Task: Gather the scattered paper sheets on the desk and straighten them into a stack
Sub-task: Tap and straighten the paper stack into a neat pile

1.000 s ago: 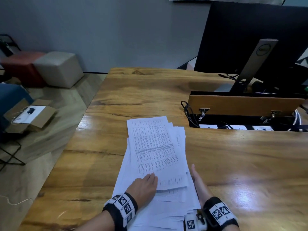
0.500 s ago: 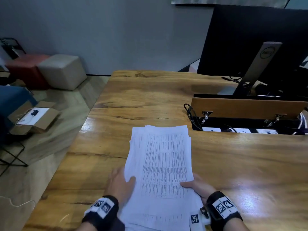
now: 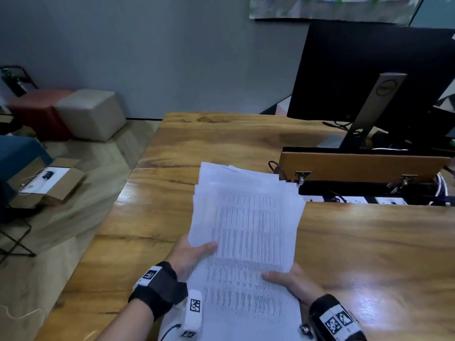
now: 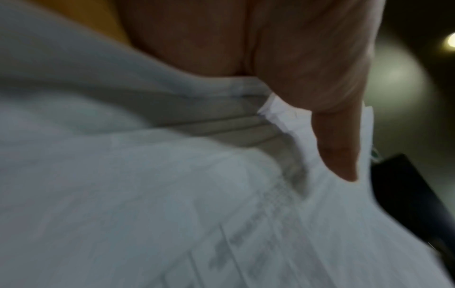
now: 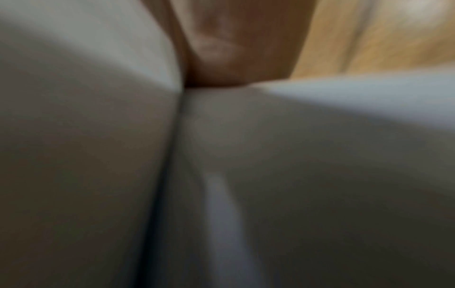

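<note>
A loose bundle of white printed paper sheets (image 3: 248, 232) is lifted off the wooden desk (image 3: 369, 242), its far edges fanned and uneven. My left hand (image 3: 194, 252) grips the bundle's left edge, thumb on top and fingers underneath. My right hand (image 3: 290, 281) grips the right edge lower down, thumb lying across the top sheet. In the left wrist view the thumb (image 4: 337, 148) presses on the layered paper sheets (image 4: 172, 194). The right wrist view is blurred, showing paper sheets (image 5: 295, 155) close up and a patch of my right hand (image 5: 234, 48).
A raised wooden cable-box flap (image 3: 364, 166) with sockets and cables stands just right of the papers' far edge. A black monitor (image 3: 379, 77) on its stand rises behind it. The desk's left edge drops to the floor, where a cardboard box (image 3: 49, 183) and stools (image 3: 91, 114) sit.
The sheets were lying flat under both hands; now both hands have closed on the side edges and raised the gathered bundle, its top tilting toward the cable box.
</note>
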{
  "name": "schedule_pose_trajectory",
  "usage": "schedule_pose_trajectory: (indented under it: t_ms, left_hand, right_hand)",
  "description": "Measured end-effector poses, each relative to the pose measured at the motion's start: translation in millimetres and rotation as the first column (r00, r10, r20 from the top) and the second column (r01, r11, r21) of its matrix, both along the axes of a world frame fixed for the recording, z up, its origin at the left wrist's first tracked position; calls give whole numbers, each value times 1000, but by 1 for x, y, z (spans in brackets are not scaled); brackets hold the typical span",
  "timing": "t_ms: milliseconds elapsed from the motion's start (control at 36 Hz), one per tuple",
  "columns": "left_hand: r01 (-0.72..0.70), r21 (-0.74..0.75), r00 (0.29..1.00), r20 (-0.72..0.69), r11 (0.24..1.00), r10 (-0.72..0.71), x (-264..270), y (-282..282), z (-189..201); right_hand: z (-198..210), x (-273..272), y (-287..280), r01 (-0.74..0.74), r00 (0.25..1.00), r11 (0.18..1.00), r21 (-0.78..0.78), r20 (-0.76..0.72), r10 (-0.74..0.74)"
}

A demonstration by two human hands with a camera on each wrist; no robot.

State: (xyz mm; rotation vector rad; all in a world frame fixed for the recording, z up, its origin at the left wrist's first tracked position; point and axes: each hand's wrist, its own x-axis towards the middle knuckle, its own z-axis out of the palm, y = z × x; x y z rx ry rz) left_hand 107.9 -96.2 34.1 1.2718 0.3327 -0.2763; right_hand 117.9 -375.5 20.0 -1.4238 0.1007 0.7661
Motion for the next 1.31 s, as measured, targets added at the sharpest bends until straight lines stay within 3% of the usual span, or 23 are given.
schedule_pose_trajectory:
  t_ms: [83,250,361,444,528,611,694,778,861,917,972,1055,1167,1305]
  left_hand:
    - [-36,80,999,42,996,33,3,-4,12]
    - [-48,173,991,133,984,25,15,12,47]
    - [56,272,982,157,961,-101,25,19,59]
    - [160,345,981,47,925,-188,18,39,55]
    - [167,196,984,-90,966,-152,-5,57,33]
    - [-20,-122,981,-194,992,-4,-35,60,10]
    - [-260,-442,955,-249,858,161,-56,51,1]
    - [-298,-572,954,-198,764,225,-68,29,2]
    - [-255,-573,958,-39,779,285,-78,11,-9]
    - [-265,-546,961,-80,795,265,-85,4,-16]
    - [-210,-630,976,-174,748,128,-88,-2,-36]
    - [-268,-430,959,-201,862,198,-85,-11,-45]
    - [-319,-359,932,-289,877,221,-81,-7,-50]
    - [-251,-306,931,-336,918,143,-84,-10,-58]
  right_hand:
    - [14,6,6,77,993,997,3,89,-77]
    - [40,17,-4,153,978,967,205,108,-178]
    - [52,25,-1,154,973,957,248,128,-190]
    - [52,25,-2,202,965,945,256,113,-237]
    - [35,23,-6,297,948,904,308,18,-317]
    - [16,20,-9,404,909,857,318,-40,-414]
    - [3,16,-7,481,873,815,323,-86,-480]
    - [-3,9,-1,533,845,785,317,-143,-516]
    - [-4,4,6,584,810,738,338,-182,-558]
    - [-3,0,9,597,798,712,370,-188,-572]
    - [-1,-3,11,595,798,702,392,-189,-572]
    - [-1,-5,11,590,807,720,366,-228,-545]
    - [-8,-6,12,621,783,721,308,-278,-556]
    - [-27,-16,18,650,751,740,176,-301,-588]
